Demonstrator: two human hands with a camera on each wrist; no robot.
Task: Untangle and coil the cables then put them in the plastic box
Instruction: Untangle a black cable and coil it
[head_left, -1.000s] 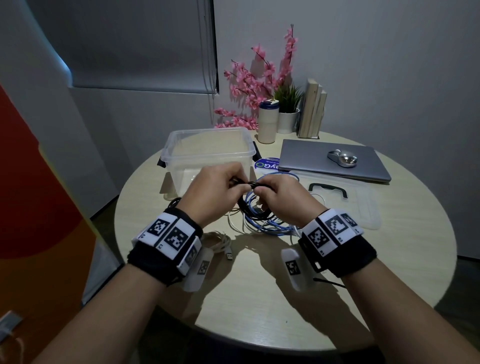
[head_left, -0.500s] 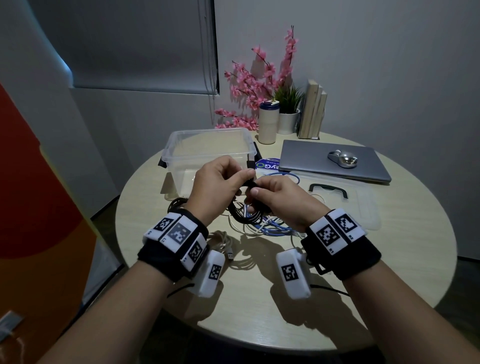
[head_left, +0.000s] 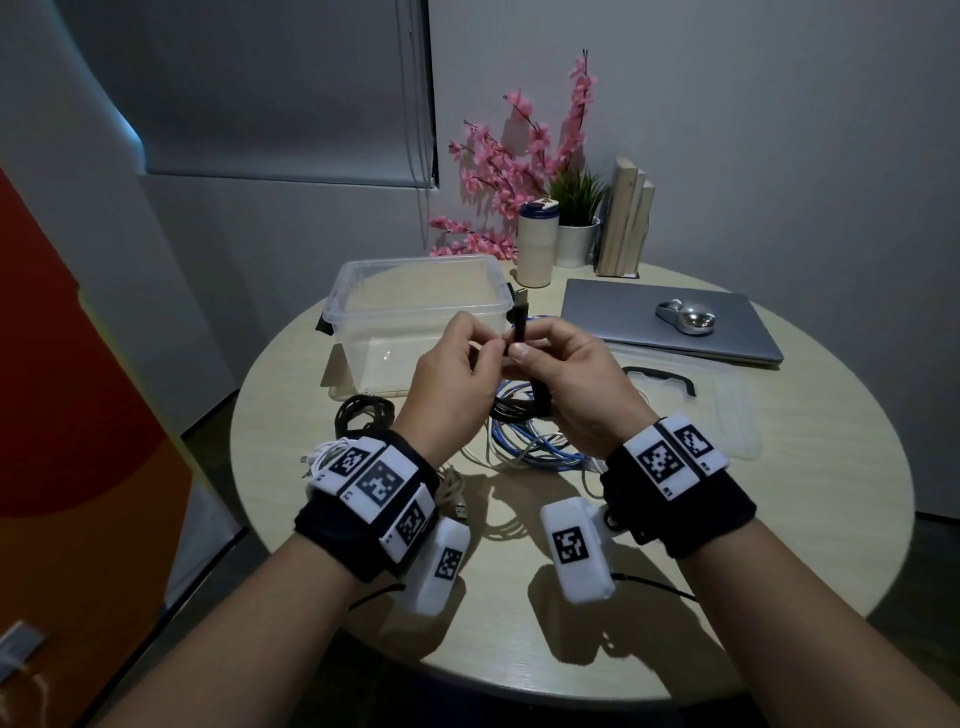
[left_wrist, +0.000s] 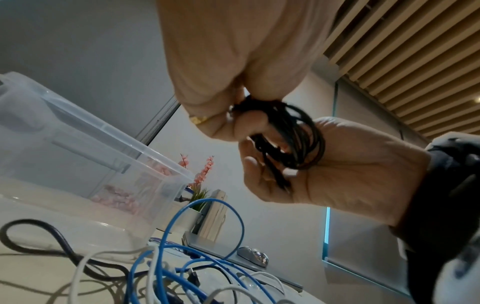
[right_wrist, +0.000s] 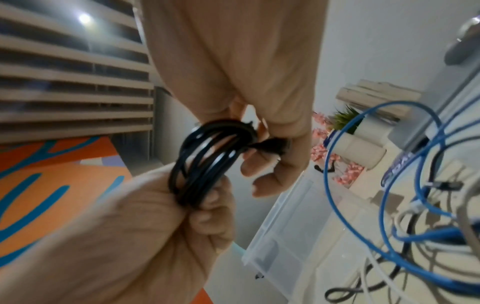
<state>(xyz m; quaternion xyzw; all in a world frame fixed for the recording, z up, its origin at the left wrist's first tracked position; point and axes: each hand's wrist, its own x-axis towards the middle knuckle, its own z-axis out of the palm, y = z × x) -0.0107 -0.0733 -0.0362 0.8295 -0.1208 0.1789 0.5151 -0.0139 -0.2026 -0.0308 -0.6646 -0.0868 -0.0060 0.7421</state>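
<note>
A black cable (head_left: 519, 408), wound into a small coil, hangs in the air between both hands, just in front of the clear plastic box (head_left: 395, 312). My left hand (head_left: 483, 353) pinches the top of the coil (left_wrist: 298, 133). My right hand (head_left: 530, 356) cups the coil (right_wrist: 207, 154) and grips its plug end, which sticks up above the fingers. Under the hands a tangle of blue and white cables (head_left: 530, 447) lies on the table. A second black coil (head_left: 363, 415) sits left of it. The box (left_wrist: 91, 144) holds no cables.
The box lid (head_left: 691, 395) with a black handle lies to the right. Behind it is a closed laptop (head_left: 670, 332) with a mouse (head_left: 685, 317) on top. A tumbler (head_left: 537, 244), a potted plant, books and pink flowers stand at the back. A white cable (head_left: 322, 452) lies by my left wrist.
Both hands have lifted the black coil up off the cable pile and nearer the box. The plug end now stands upright above my fingers.
</note>
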